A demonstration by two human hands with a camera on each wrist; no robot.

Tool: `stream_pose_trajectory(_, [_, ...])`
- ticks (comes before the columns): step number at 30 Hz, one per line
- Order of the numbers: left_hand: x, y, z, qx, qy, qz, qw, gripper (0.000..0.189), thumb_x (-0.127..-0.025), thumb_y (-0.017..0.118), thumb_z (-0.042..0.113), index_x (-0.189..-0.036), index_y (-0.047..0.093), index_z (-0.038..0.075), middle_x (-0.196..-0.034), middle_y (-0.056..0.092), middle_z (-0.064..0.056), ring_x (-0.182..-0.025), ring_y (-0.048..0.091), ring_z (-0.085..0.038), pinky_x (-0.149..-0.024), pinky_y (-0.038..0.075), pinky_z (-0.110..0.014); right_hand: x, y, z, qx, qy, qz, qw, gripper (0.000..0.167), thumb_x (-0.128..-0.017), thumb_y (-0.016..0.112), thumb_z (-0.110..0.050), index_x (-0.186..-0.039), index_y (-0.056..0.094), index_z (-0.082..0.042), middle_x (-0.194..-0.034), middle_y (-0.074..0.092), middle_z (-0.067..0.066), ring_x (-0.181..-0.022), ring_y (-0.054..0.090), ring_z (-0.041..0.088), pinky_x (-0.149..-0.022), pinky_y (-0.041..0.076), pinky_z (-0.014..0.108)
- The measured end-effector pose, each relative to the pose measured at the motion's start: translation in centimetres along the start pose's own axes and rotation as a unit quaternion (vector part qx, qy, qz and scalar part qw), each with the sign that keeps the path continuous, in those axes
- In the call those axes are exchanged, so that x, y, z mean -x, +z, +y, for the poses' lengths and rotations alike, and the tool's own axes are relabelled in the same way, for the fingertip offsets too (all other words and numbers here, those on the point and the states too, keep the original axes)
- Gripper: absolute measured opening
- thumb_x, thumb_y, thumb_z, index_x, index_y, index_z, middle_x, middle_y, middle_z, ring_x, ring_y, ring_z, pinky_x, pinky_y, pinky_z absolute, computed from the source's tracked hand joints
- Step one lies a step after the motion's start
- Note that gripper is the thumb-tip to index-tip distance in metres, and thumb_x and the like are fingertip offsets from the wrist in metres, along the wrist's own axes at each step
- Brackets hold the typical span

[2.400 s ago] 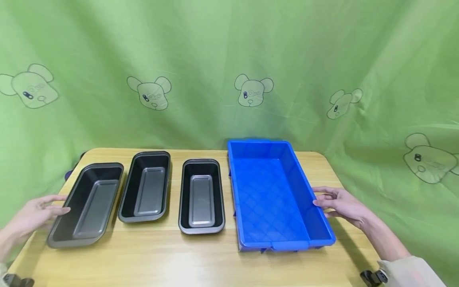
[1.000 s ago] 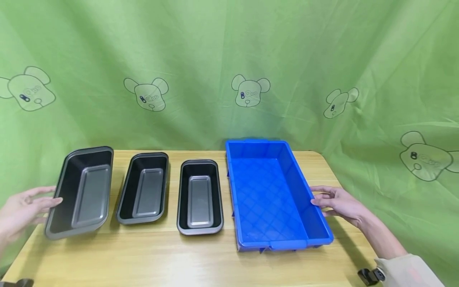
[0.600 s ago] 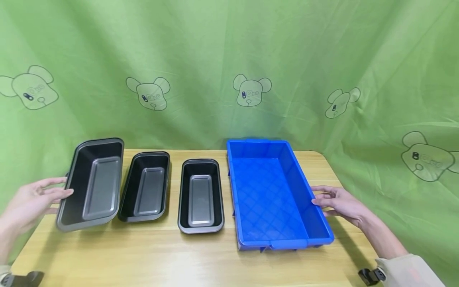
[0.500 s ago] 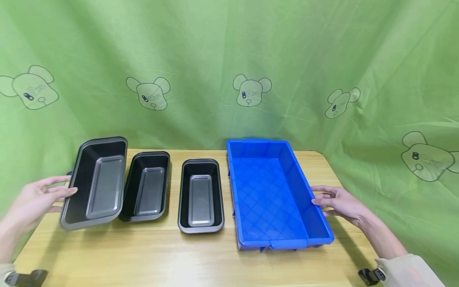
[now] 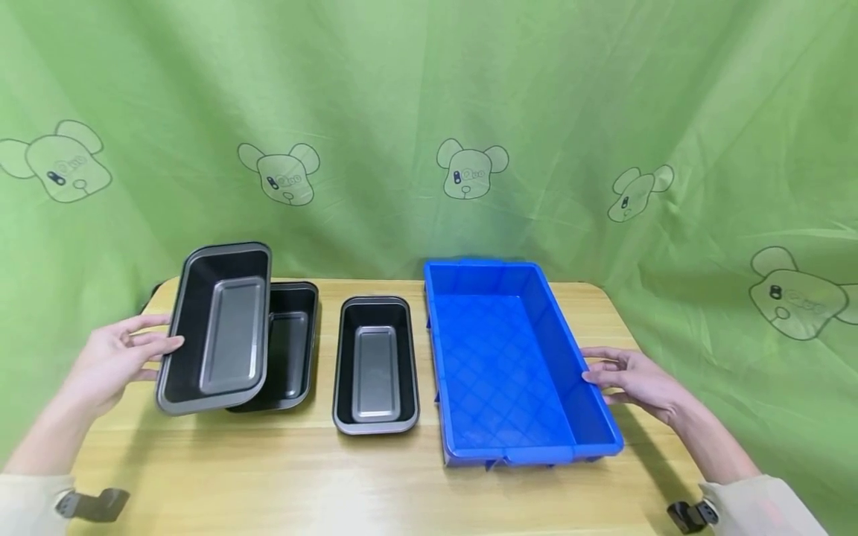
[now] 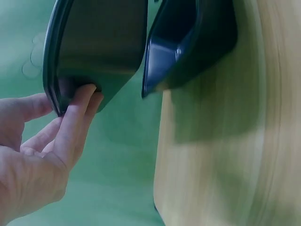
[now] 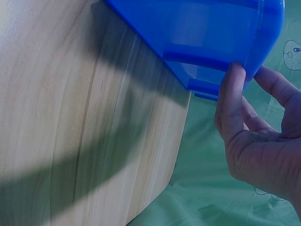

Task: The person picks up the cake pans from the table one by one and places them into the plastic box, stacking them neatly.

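Note:
My left hand (image 5: 121, 357) pinches the left rim of a dark loaf pan (image 5: 234, 335), thumb inside and fingers beneath its outer wall. The held pan is raised and tilted, overlapping a second loaf pan (image 5: 291, 350) that rests on the table. In the left wrist view, the fingers (image 6: 77, 117) press the held pan's outer side (image 6: 101, 42). A third loaf pan (image 5: 375, 365) lies in the middle. My right hand (image 5: 640, 380) grips the right rim of an empty blue plastic bin (image 5: 509, 372); in the right wrist view its fingers (image 7: 233, 103) are against the bin's ribbed outer wall.
All stands on a light wooden table (image 5: 281, 476) with rounded far corners. Behind it hangs a green curtain (image 5: 375, 223) printed with mouse heads. The blue bin is just right of the third pan, a narrow gap between them.
My left hand has lifted the leftmost loaf pan and carried it rightward, now over part of the second pan. The right hand and the bin stay in place.

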State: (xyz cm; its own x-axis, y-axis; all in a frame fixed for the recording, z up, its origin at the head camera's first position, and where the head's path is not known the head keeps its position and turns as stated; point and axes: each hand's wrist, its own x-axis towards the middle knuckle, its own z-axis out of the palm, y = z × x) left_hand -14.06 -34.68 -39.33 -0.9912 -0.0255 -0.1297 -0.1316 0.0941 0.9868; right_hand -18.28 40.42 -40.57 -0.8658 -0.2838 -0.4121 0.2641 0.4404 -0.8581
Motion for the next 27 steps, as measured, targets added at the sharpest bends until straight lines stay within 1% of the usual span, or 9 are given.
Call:
stream_pose_trajectory(7, [-0.5, 2.8, 1.1, -0.013, -0.003, -0.006, 0.9999, 0.035, -0.1, 0.07, 0.006, -0.105, 0.067, 0.04, -0.087, 0.076, 0.019, -0.078, 0.07, 0.002, -0.059, 0.064, -0.023, 0.0, 0.1, 0.0, 0.003, 0.003, 0.007, 1.0, 0.075, -0.104, 0.066, -0.018, -0.16, 0.024, 0.011, -0.112, 0.075, -0.005, -0.103, 0.074, 0.011, -0.089, 0.067, 0.036])
stream_pose_trajectory(12, [-1.0, 4.9, 1.4, -0.014, -0.006, -0.011, 0.9998, 0.031, -0.1, 0.071, 0.008, -0.109, 0.064, 0.036, -0.086, 0.076, 0.019, -0.079, 0.07, 0.002, -0.058, 0.065, -0.024, 0.0, 0.0, 0.0, 0.007, 0.003, 0.006, 1.0, 0.076, -0.104, 0.066, -0.018, -0.16, 0.025, 0.011, -0.119, 0.076, -0.001, -0.105, 0.074, 0.012, -0.091, 0.067, 0.036])
stream_pose_trajectory(14, [-1.1, 5.8, 1.5, -0.015, -0.007, -0.01, 0.9998, 0.028, -0.099, 0.071, 0.008, -0.115, 0.063, 0.031, -0.086, 0.076, 0.019, -0.078, 0.07, 0.002, -0.059, 0.065, -0.024, 0.0, 0.0, 0.1, 0.009, 0.003, 0.006, 0.9999, 0.076, -0.105, 0.066, -0.019, -0.16, 0.025, 0.011, -0.121, 0.076, 0.0, -0.106, 0.074, 0.011, -0.091, 0.066, 0.036])
stream_pose_trajectory(16, [-1.3, 6.7, 1.6, -0.023, -0.007, -0.009, 0.9997, 0.03, -0.1, 0.071, 0.01, -0.125, 0.062, 0.021, -0.085, 0.076, 0.019, -0.078, 0.07, 0.002, -0.059, 0.065, -0.023, 0.0, 0.0, 0.1, 0.01, 0.003, 0.006, 0.9999, 0.075, -0.105, 0.066, -0.019, -0.16, 0.025, 0.011, -0.122, 0.076, 0.001, -0.106, 0.074, 0.011, -0.091, 0.066, 0.036])
stream_pose_trajectory(19, [-1.6, 8.1, 1.8, -0.04, -0.006, -0.011, 0.9991, 0.048, -0.101, 0.069, 0.011, -0.144, 0.052, 0.001, -0.085, 0.074, 0.02, -0.077, 0.069, 0.002, -0.06, 0.065, -0.023, -0.1, -0.1, 0.2, 0.012, 0.001, 0.005, 0.9999, 0.074, -0.105, 0.065, -0.019, -0.161, 0.025, 0.01, -0.122, 0.076, 0.001, -0.106, 0.074, 0.01, -0.09, 0.066, 0.035])
stream_pose_trajectory(21, [-1.9, 9.0, 1.9, -0.043, -0.005, -0.014, 0.999, 0.06, -0.101, 0.068, 0.011, -0.152, 0.042, -0.007, -0.085, 0.073, 0.021, -0.076, 0.069, 0.002, -0.06, 0.066, -0.023, -0.1, -0.1, 0.2, 0.011, 0.0, 0.003, 0.9999, 0.074, -0.105, 0.065, -0.019, -0.161, 0.025, 0.01, -0.122, 0.076, 0.0, -0.106, 0.074, 0.01, -0.09, 0.067, 0.035])
stream_pose_trajectory(23, [-2.2, 9.9, 2.0, -0.04, -0.006, -0.016, 0.9991, 0.065, -0.101, 0.068, 0.01, -0.155, 0.037, -0.009, -0.085, 0.072, 0.021, -0.075, 0.069, 0.002, -0.06, 0.065, -0.023, -0.1, -0.1, 0.2, 0.011, -0.001, 0.002, 0.9999, 0.074, -0.105, 0.065, -0.019, -0.161, 0.026, 0.01, -0.121, 0.076, -0.001, -0.106, 0.074, 0.01, -0.09, 0.067, 0.035])
stream_pose_trajectory(27, [-2.6, 11.5, 2.2, -0.029, -0.005, -0.017, 0.9994, 0.065, -0.101, 0.067, 0.009, -0.157, 0.037, -0.007, -0.084, 0.07, 0.022, -0.072, 0.069, 0.0, -0.059, 0.065, -0.023, -0.1, -0.2, 0.3, 0.009, -0.006, -0.004, 0.9999, 0.073, -0.106, 0.064, -0.018, -0.16, 0.025, 0.011, -0.12, 0.076, -0.003, -0.106, 0.074, 0.01, -0.09, 0.067, 0.035])
